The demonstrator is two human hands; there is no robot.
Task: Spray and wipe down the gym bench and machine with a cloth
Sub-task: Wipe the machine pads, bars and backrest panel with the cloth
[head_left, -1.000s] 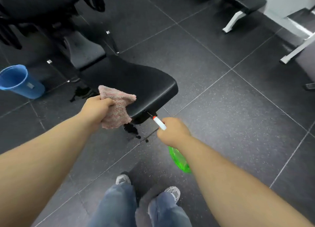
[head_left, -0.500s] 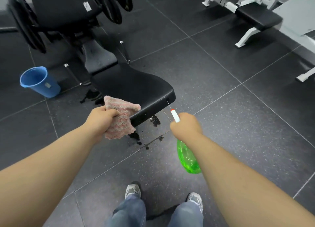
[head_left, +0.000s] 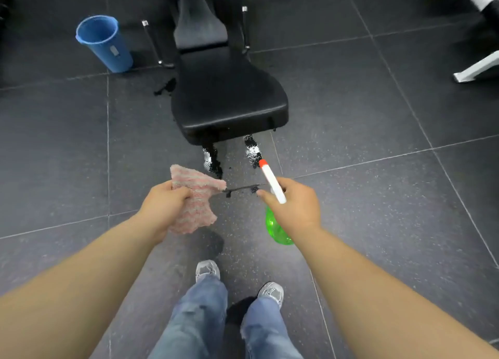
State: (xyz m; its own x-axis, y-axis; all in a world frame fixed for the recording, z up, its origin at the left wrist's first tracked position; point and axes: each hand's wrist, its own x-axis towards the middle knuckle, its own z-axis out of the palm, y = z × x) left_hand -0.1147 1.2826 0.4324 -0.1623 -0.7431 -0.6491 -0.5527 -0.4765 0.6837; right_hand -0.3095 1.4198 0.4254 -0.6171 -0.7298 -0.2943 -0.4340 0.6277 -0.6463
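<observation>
Two hands reach forward over the floor (head_left: 378, 196), both short of the bench (head_left: 229, 96). The left hand (head_left: 164, 204) has its fingers curled round a pink cloth (head_left: 194, 199), which bunches in the grip and hangs loose below it, with one corner poking up above the thumb; the cloth touches nothing but the hand. The right hand (head_left: 293, 207) grips a green bottle (head_left: 276, 230) by the neck, the clear green body hanging under the palm and the white spray head (head_left: 272, 186) with its red tip slanting up and away toward the bench's near end. One finger lies stretched toward the left under the head; whether it presses the trigger cannot be told. The bench, padded in black, runs away from the person, its broad seat nearest and a narrower grey pad (head_left: 201, 26) beyond it. Wet puddles (head_left: 212, 157) shine on the floor just below the seat's near edge, and another dark patch lies beside its left side. A blue bucket (head_left: 104, 43) stands on the floor to the left of the bench, apart from it. At the right edge a white frame (head_left: 476, 71) shows part of another machine. Below, blue jeans (head_left: 199, 318) and grey shoes (head_left: 206, 269) stand on the tiles.
</observation>
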